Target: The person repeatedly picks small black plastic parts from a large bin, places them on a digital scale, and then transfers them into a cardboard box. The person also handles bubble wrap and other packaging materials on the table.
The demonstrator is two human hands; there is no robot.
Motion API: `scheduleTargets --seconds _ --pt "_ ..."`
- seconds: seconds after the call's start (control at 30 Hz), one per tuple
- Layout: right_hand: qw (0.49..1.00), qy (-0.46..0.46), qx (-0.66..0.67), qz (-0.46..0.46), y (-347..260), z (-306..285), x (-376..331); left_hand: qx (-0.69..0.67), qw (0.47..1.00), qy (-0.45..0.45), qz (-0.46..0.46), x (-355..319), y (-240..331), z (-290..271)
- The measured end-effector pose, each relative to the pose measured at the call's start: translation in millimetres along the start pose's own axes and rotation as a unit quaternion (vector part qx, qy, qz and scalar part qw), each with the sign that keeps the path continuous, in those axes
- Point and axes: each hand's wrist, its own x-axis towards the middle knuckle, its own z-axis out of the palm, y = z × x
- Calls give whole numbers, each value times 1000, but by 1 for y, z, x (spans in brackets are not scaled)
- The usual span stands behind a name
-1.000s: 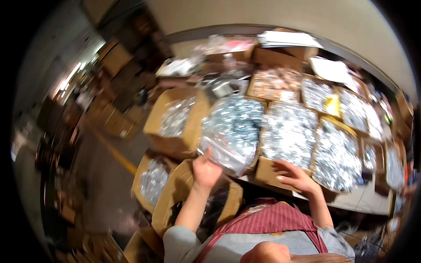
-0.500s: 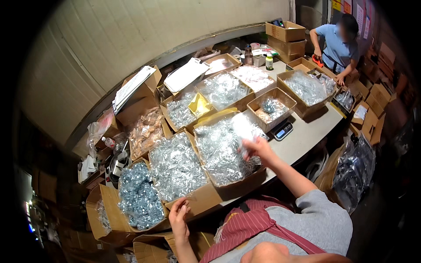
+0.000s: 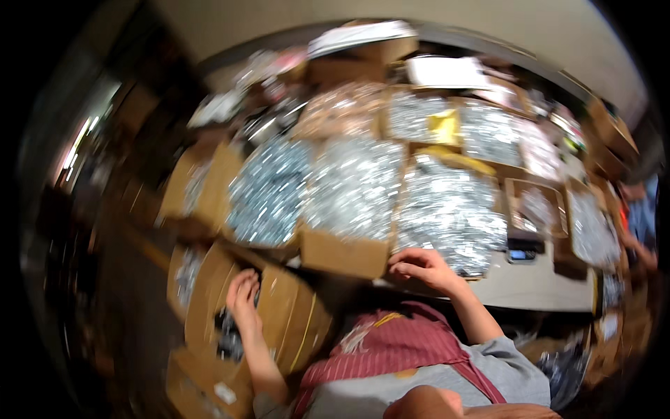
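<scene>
My left hand [image 3: 244, 302] reaches down over an open cardboard box [image 3: 283, 318] at the lower left, its fingers stretched out with nothing seen in them. Small dark packed pieces [image 3: 229, 339] lie in the box beneath it. By the front edge of a carton of shiny clear bags of metal parts [image 3: 450, 213] is my right hand [image 3: 427, 269], fingers loosely apart and holding nothing I can see. Left of that stands another carton of silvery bagged parts [image 3: 354, 187], then one of bluish metal pieces [image 3: 271, 192]. The picture is smeared by motion.
Behind are copper-coloured bags [image 3: 342, 110], a yellow packet [image 3: 444, 126] and white papers [image 3: 443, 72]. A small box [image 3: 536, 209] holding a clear bag sits behind a scale [image 3: 521, 255] on the pale table [image 3: 551, 285]. A co-worker's blue sleeve [image 3: 643, 213] shows at far right.
The view has swung left. My right hand no longer holds the whitish clear bag; a clear bag now shows in the small box. My left hand has moved down over the lower-left box.
</scene>
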Motion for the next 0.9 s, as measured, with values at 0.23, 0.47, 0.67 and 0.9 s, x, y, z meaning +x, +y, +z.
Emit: scheduleTargets --seconds 0.23,0.47,0.67,0.9 --pt "906 -23 -419 -55 52 61 47 21 990 131 46 7 16 -118" --pt "843 -56 -505 -177 100 113 94 191 959 190 -83 48 -37 -240" --pt "825 -19 -532 -189 119 142 172 521 842 50 -129 102 -121 -281" --pt "786 57 -599 -142 158 168 223 597 772 -194 -95 161 -158 -254"
